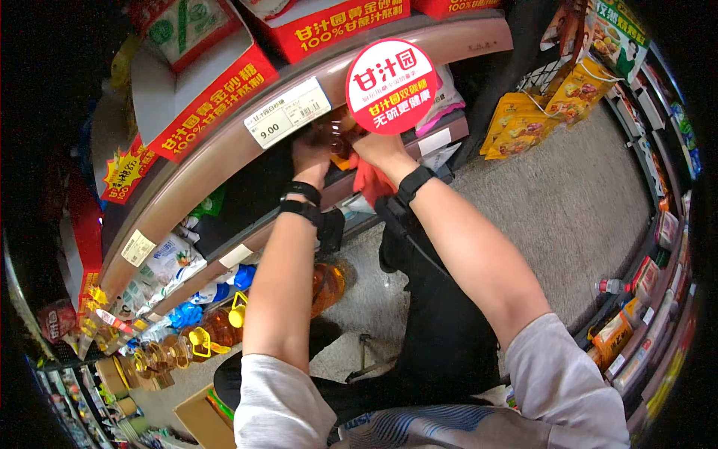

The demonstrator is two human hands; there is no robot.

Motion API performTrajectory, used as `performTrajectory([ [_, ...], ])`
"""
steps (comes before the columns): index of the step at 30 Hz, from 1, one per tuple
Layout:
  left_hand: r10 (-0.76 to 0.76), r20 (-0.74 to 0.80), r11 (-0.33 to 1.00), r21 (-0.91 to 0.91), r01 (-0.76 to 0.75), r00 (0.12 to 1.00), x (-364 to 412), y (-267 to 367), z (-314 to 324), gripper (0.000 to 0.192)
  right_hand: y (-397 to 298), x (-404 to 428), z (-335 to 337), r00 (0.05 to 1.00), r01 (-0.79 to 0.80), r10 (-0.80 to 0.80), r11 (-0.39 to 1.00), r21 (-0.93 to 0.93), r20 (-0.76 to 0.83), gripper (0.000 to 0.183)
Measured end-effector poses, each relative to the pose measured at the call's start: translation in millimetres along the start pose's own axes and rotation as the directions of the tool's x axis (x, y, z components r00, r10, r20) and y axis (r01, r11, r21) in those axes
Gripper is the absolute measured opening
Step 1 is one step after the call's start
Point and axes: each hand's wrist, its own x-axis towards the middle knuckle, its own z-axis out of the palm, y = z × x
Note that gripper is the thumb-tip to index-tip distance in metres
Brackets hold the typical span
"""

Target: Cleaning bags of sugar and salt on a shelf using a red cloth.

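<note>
Both of my hands reach under the brown front rail (224, 151) of a store shelf. My left hand (311, 154) is in shadow, its fingers mostly hidden beside a dark, shiny brown object (338, 140) that I cannot identify. My right hand (378, 149) is on the other side of that object, its fingers partly covered by a round red-and-white shelf sign (391, 87). A red cloth (370, 179) hangs from below my right palm. Between the hands shows a small orange piece (340, 163). Each wrist wears black straps.
Red sugar cartons (213, 106) stand on the shelf above. White bags (168, 261) lie on the lower shelf at left. Large oil bottles (216, 331) with yellow handles stand on the floor near an open cardboard box (205, 418). Yellow packets (519, 123) hang at right, before an aisle floor (544, 213).
</note>
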Motion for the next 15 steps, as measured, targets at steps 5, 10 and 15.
performTrajectory([
  [5, -0.031, 0.136, 0.926, -0.369, 0.079, 0.99, -17, -1, -48, 0.028, 30, 14, 5, 0.981, -0.14, 0.104, 0.965, 0.223, 0.166, 0.035],
  [10, -0.191, 0.226, 0.934, -0.257, 0.247, 0.955, -87, 7, -145, 0.032, -36, -15, -12, 0.781, -0.276, 0.075, 0.932, 0.235, 0.621, 0.059],
  [15, -0.255, 0.25, 0.871, -0.361, 0.334, 0.934, -165, 27, -197, 0.02, -101, -74, -17, 0.666, -0.323, -0.008, 0.898, 0.299, 0.745, 0.041],
])
